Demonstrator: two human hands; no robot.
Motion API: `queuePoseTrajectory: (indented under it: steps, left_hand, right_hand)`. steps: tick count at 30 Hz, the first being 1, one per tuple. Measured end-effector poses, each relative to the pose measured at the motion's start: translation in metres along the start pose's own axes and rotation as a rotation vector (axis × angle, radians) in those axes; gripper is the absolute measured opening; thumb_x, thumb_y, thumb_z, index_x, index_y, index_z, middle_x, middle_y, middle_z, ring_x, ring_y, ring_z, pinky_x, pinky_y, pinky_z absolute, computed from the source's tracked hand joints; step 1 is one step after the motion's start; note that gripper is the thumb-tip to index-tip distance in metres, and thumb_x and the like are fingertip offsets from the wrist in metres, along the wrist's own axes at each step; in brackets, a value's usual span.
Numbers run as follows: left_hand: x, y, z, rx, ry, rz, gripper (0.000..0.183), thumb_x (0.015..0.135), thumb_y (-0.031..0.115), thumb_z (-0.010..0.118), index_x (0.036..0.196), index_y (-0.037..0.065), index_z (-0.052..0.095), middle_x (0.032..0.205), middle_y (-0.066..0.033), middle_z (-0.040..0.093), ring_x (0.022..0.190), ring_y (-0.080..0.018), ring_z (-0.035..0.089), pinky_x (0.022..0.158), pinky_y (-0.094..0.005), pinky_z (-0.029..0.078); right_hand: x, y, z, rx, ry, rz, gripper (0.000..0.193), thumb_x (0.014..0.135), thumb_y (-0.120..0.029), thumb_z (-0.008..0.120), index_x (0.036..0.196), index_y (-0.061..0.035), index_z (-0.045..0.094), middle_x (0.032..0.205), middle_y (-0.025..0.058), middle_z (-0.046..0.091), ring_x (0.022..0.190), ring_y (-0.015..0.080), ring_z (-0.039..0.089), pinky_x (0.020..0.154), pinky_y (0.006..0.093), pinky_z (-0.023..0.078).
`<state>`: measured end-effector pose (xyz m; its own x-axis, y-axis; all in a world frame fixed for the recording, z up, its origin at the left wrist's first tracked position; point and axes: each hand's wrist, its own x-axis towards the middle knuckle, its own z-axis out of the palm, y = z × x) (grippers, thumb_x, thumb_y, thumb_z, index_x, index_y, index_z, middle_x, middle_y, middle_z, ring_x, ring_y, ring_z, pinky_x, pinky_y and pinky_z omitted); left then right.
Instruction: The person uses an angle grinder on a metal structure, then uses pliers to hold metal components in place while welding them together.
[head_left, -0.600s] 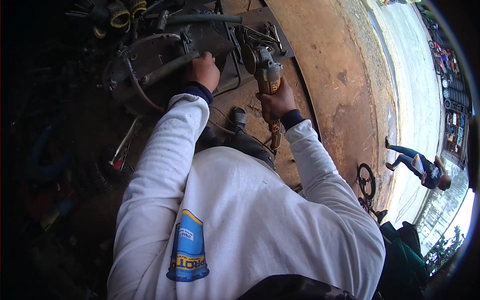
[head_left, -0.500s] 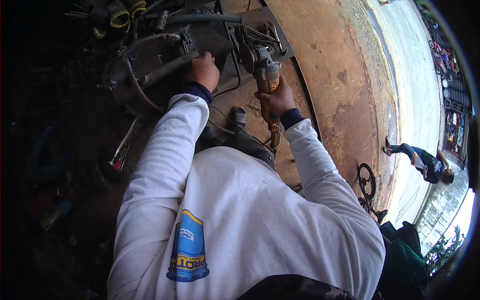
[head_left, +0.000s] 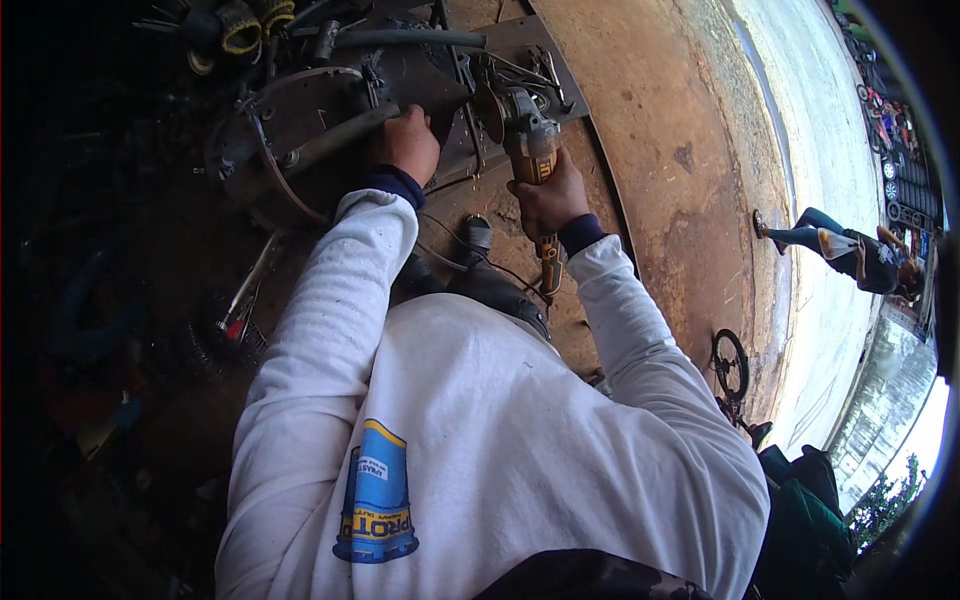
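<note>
Fresh sparks (head_left: 476, 177) at twelve o'clock suggested grinding; right hand (head_left: 554, 197) clenched the grinder (head_left: 534, 145), left hand (head_left: 410, 145) a grey bar (head_left: 340, 136).

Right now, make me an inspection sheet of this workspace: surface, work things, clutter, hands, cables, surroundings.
Surface: dark plate, crowded with metal parts.
Work things: angle grinder with round disc; long grey tube.
Clutter: hammer-like tool and yellow-edged dark item near the upper edge; left side too dark to detail.
Hands: right hand grips the grinder; left hand at the tube's end, grip unclear.
Cables: thin dark cable near the legs.
Surroundings: brown floor, wheel, another person at right.
</note>
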<state>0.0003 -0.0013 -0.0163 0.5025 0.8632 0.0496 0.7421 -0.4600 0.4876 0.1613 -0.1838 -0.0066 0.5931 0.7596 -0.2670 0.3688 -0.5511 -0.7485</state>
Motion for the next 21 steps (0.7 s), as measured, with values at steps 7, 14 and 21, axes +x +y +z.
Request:
queuePoseTrajectory:
  steps: [7, 14, 21]
  left_hand:
    - [-0.001, 0.001, -0.004, -0.004, -0.018, -0.008, 0.016, 0.091, 0.019, 0.056, 0.087, 0.004, 0.060, 0.079, -0.0261, 0.065, 0.079, -0.0465, 0.063, 0.069, -0.0534, 0.051]
    - [0.000, 0.004, -0.007, 0.001, -0.026, -0.012, 0.015, 0.091, 0.018, 0.056, 0.088, 0.004, 0.060, 0.080, -0.0246, 0.066, 0.080, -0.0459, 0.064, 0.070, -0.0532, 0.051]
    - [-0.001, 0.000, -0.004, -0.018, -0.002, -0.004, 0.015, 0.091, 0.018, 0.056, 0.087, 0.004, 0.061, 0.080, -0.0249, 0.065, 0.080, -0.0456, 0.064, 0.069, -0.0538, 0.050]
  right_hand:
    - [0.000, 0.002, 0.003, -0.009, 0.034, -0.046, 0.070, 0.062, -0.025, 0.084, 0.119, -0.0001, 0.050, 0.103, 0.0211, 0.067, 0.096, 0.0359, 0.066, 0.085, 0.0416, 0.051]
    - [0.003, -0.003, 0.002, 0.038, 0.039, -0.056, 0.068, 0.063, -0.024, 0.084, 0.117, 0.0009, 0.050, 0.103, 0.0222, 0.067, 0.097, 0.0368, 0.066, 0.085, 0.0420, 0.051]
    - [0.003, -0.023, -0.003, -0.002, 0.040, -0.014, 0.068, 0.062, -0.022, 0.084, 0.116, 0.0009, 0.050, 0.103, 0.0228, 0.067, 0.098, 0.0382, 0.065, 0.085, 0.0431, 0.051]
